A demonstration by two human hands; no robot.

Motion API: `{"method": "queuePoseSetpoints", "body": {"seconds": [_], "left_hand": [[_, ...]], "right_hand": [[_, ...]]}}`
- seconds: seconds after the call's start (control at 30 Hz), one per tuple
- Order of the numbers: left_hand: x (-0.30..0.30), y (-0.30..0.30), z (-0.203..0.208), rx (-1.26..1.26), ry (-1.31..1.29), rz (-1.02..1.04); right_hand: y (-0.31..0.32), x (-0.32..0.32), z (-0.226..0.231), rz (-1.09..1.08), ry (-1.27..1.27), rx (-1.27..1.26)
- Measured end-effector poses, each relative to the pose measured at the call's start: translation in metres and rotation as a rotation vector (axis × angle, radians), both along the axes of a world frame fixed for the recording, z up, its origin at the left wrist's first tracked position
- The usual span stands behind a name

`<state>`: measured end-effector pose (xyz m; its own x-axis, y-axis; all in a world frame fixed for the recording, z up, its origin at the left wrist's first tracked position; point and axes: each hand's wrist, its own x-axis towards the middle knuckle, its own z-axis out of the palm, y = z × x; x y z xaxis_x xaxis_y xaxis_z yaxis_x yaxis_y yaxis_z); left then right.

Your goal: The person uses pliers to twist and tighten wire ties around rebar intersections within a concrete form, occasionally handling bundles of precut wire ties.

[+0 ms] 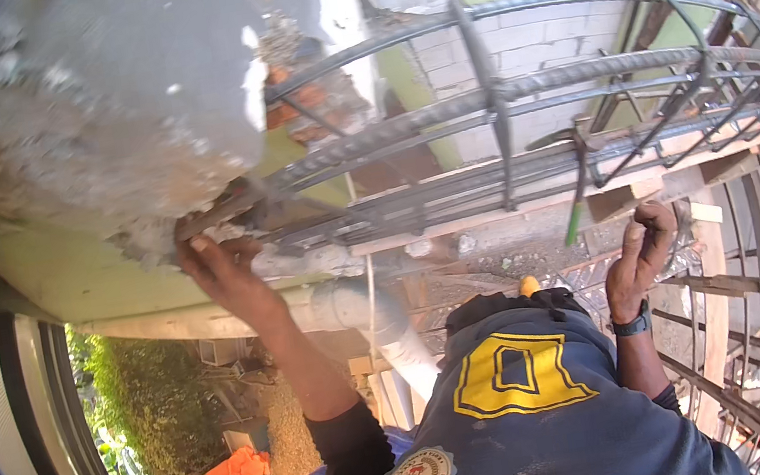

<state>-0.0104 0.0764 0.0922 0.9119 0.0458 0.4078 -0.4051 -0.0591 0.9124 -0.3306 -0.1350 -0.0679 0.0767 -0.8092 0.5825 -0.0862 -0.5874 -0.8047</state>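
Head view: left hand point(223, 269) pinches a steel bar point(236, 204) by the wall point(102, 151); right hand point(641, 259) is curled near the metal cage point(495, 97), grip hard to see.

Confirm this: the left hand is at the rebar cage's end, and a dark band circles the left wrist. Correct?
No: the head view shows the dark band on the right wrist instead. The left hand is at the end of the rebar cage.

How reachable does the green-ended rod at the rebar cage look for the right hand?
Probably yes: the right hand appears empty and sits just right of the green-ended rod, whose green end juts clear of the rebar cage. Nothing visible lies between them, though depth is hard to judge.
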Motion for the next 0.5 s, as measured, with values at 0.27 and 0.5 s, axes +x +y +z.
{"method": "queuePoseSetpoints", "body": {"seconds": [0.27,0.5], "left_hand": [[0.002,-0.003,-0.014,-0.049,0.0,0.082],[-0.006,-0.003,-0.022,-0.056,-0.153,0.266]], "right_hand": [[-0.072,-0.054,-0.007,-0.163,-0.003,0.089],[-0.144,-0.122,-0.122,-0.233,0.073,0.634]]}}
